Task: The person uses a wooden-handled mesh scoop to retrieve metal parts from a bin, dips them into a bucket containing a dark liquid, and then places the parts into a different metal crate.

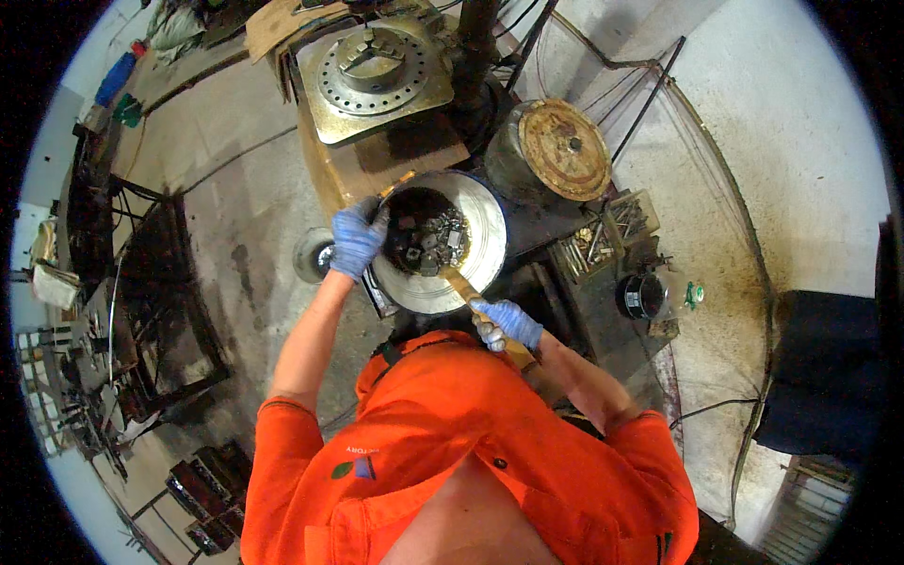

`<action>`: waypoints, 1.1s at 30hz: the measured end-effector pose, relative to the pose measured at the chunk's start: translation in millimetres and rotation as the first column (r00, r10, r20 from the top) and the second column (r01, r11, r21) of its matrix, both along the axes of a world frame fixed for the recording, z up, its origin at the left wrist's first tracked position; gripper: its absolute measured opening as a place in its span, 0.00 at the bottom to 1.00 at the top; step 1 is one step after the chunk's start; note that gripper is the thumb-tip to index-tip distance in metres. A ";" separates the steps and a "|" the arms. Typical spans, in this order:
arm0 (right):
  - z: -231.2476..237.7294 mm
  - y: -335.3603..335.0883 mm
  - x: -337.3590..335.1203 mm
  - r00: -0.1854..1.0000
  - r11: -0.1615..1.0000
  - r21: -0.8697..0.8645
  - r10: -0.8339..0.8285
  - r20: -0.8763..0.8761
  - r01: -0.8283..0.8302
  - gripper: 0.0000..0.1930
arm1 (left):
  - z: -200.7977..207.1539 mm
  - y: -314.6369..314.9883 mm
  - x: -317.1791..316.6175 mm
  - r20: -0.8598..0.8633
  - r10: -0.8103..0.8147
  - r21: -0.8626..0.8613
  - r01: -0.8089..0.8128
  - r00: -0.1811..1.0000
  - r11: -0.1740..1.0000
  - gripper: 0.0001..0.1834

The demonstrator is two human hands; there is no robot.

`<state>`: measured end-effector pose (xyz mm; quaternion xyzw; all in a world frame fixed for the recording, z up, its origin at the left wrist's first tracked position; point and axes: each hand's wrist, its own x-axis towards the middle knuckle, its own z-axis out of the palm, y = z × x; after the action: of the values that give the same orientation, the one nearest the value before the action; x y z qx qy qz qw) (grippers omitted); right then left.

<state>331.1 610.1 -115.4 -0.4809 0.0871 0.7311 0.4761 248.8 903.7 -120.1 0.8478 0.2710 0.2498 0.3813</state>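
A round metal bowl (485,240) with a wide shiny rim stands on a workbench below me, its dark middle holding several small grey metal pieces (431,240). My left hand (356,237), in a blue glove, grips the bowl's left rim and holds a thin orange-tipped tool (396,184) that points up and right. My right hand (507,323), also gloved in blue, is closed around a wooden handle (467,289) whose far end reaches into the bowl among the pieces.
Behind the bowl sit a round metal chuck on a square plate (375,71) and a rusty round lid (563,148). A tray of small metal parts (603,235) and a dark jar (645,297) lie to the right. Dark metal frames (160,311) stand on the left floor.
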 end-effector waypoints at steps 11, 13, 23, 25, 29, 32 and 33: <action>31.5 -1.8 0.2 0.989 0.999 -0.013 0.048 0.141 -0.047 0.19 | -1.3 7.1 8.1 0.048 0.050 -0.011 -0.050 0.998 0.999 0.10; 13.4 1.4 3.0 0.994 0.998 -0.002 0.066 0.088 -0.066 0.20 | 1.1 5.0 6.0 0.007 0.047 -0.038 -0.047 0.999 0.998 0.10; -7.4 -2.3 44.4 0.980 0.988 0.004 0.155 -0.123 -0.156 0.19 | 18.5 -6.1 5.4 -0.018 -0.010 0.089 0.012 1.000 0.996 0.12; 0.1 -4.0 61.4 0.964 0.980 0.046 0.199 -0.175 -0.194 0.19 | 13.1 -6.9 5.4 0.028 -0.013 0.057 0.011 1.000 0.998 0.13; 3.9 -10.9 84.6 0.924 0.970 -0.077 0.244 0.295 -0.232 0.19 | 13.9 -14.3 2.4 0.034 -0.022 0.134 0.017 0.999 0.991 0.14; 17.9 0.1 89.9 0.687 0.870 -0.276 0.492 0.535 -0.408 0.21 | 24.5 -24.3 4.7 0.023 -0.021 0.139 0.018 1.000 0.990 0.13; 14.9 -0.3 88.6 0.654 0.846 -0.293 0.532 0.538 -0.446 0.21 | 23.4 -25.6 4.0 -0.003 -0.015 0.126 0.015 1.000 0.992 0.12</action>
<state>419.8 609.8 -100.5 -0.7234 -0.1522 0.6330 0.2298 252.8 878.1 -96.7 0.8723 0.2489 0.2627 0.3288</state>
